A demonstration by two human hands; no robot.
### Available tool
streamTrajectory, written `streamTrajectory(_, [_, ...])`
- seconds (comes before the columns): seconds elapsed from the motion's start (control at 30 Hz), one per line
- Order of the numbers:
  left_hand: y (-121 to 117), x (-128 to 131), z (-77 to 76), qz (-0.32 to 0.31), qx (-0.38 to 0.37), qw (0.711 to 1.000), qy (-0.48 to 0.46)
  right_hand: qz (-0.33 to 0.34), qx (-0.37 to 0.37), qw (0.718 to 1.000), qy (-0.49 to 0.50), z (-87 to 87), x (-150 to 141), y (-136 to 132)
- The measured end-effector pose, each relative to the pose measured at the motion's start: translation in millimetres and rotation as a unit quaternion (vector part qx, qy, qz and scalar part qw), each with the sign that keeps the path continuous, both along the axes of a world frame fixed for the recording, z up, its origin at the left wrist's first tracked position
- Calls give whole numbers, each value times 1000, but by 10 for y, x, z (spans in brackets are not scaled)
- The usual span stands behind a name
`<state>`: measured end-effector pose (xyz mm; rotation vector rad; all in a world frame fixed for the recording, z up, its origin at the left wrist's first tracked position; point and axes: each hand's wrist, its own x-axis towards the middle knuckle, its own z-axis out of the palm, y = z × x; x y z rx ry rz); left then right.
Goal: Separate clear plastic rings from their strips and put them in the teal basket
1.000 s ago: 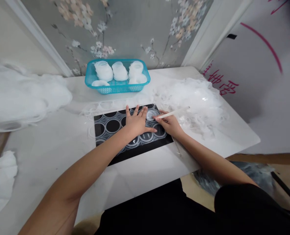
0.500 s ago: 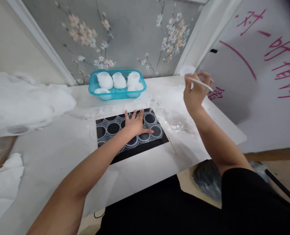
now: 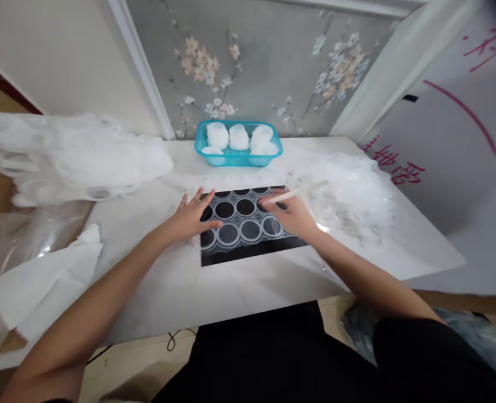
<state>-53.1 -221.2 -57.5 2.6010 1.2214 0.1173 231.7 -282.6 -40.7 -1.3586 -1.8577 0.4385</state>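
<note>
A black mat (image 3: 219, 258) lies on the white table, and on it is a translucent sheet (image 3: 238, 230) with rows of round outlines. My left hand (image 3: 190, 217) rests at the mat's left edge, open, fingers spread onto the sheet. Over the sheet's right part, my right hand (image 3: 292, 215) is closed around a slim white pen-like stick (image 3: 284, 196). Its fingers are smeared by motion, so the stick's tip and whether it touches the sheet cannot be made out. A heap of clear, film-like scraps (image 3: 348, 187) lies to the right of that hand.
Behind the mat, a blue plastic basket (image 3: 238, 160) holds several stacks of white round pieces (image 3: 239, 138). At the left are a large pile of translucent white sheets (image 3: 92, 154) and crumpled white paper (image 3: 48, 282). A whiteboard (image 3: 453, 224) with red writing borders the table's right side.
My right hand has come down from the raised spot at the right onto the sheet, still holding the stick. My left hand has shifted from the sheet's middle to its left edge. The view has turned left.
</note>
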Motion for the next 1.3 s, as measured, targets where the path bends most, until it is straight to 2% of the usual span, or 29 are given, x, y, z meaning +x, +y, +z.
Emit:
streamTrajectory(0.07, [-217, -241, -50, -6, 56, 998, -10, 87, -55, 995, 21, -182, -458, -13])
streamTrajectory(0.17, [-625, -407, -116, -26, 138, 989, -52, 173, -71, 982, 28, -376, -930, 14])
streamTrajectory(0.27, [-963, -427, -160, -104, 194, 974, -49, 237, -68, 969, 16, -441, -1119, 64])
streamTrajectory(0.33, [-1089, -416, -187, -126, 223, 965, -46, 261, -75, 962, 9, -452, -1145, 80])
streamTrajectory(0.57, [-1136, -420, -250, -120, 240, 963, -33, 256, -106, 961, 2, -482, -1119, 36])
streamTrajectory(0.73, [-1152, -419, -258, -119, 238, 964, -28, 263, -95, 960, -9, -488, -1109, 29])
streamTrajectory(0.87, [-1164, -415, -266, -103, 206, 971, -58, 265, -9, 961, -79, -510, -1071, -25])
streamTrajectory(1.03, [-1127, -426, -230, -84, 137, 985, -70, 343, 111, 908, -214, -461, -1105, -10])
streamTrajectory(1.1, [-1115, -431, -215, -77, 123, 986, -87, 330, 142, 903, -237, -409, -1118, 132])
streamTrajectory(1.13, [-1113, -433, -210, -73, 117, 986, -94, 303, 160, 910, -233, -377, -1110, 233])
streamTrajectory(1.17, [-1112, -435, -207, -72, 111, 986, -97, 257, 179, 925, -217, -343, -1088, 341])
streamTrajectory(1.23, [-1116, -436, -207, -74, 111, 987, -94, 113, 207, 961, -142, -271, -1006, 526])
streamTrajectory(1.3, [-1121, -430, -209, -75, 132, 984, -93, -23, 207, 977, -51, -221, -898, 576])
